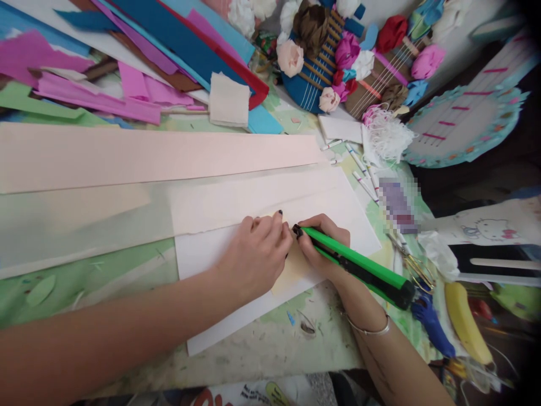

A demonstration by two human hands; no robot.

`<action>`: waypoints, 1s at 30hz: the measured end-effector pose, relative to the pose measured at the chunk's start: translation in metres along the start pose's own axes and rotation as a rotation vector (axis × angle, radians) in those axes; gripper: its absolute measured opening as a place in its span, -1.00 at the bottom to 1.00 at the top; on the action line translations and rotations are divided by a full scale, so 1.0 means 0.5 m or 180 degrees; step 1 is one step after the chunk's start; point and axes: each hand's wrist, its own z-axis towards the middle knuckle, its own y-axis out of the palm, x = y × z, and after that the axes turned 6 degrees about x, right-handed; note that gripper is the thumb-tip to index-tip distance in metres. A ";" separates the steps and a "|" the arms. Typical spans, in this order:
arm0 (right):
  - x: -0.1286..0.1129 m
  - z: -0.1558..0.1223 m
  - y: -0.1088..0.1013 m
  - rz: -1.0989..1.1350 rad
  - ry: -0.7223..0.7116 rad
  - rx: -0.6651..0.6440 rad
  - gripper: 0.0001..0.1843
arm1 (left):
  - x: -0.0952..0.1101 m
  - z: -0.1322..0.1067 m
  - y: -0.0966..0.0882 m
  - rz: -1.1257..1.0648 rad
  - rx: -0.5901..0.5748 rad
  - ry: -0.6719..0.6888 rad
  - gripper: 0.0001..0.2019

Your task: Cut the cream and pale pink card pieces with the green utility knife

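My right hand [323, 242] grips a green and black utility knife [359, 268], its tip pointing left onto a small cream paper piece [291, 273]. That piece lies on a white sheet [211, 293] in the middle of the table. My left hand [257, 251] presses down on the cream piece just left of the knife tip, fingers curled together on the paper. A thin bracelet circles my right wrist.
A long pale pink paper strip [147, 158] lies behind the sheet. Stacked coloured crepe papers [127, 62] fill the back left. Paper flowers on a blue guitar shape [321, 56] stand at the back. Scissors [416, 270] and a yellow banana-shaped object [465, 321] lie right.
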 end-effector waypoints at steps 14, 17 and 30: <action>0.001 -0.007 -0.003 -0.0029 -0.0036 -0.0027 -0.87 | -0.001 0.000 -0.002 -0.0016 -0.0016 -0.0021 -0.57; 0.002 -0.007 -0.005 -0.0004 -0.0004 -0.0023 -0.88 | 0.000 0.001 -0.002 -0.0016 -0.0012 -0.0018 -0.58; 0.008 -0.018 -0.006 -0.0132 -0.0126 0.0062 -0.85 | 0.001 0.001 -0.002 -0.0003 -0.0024 -0.0024 -0.57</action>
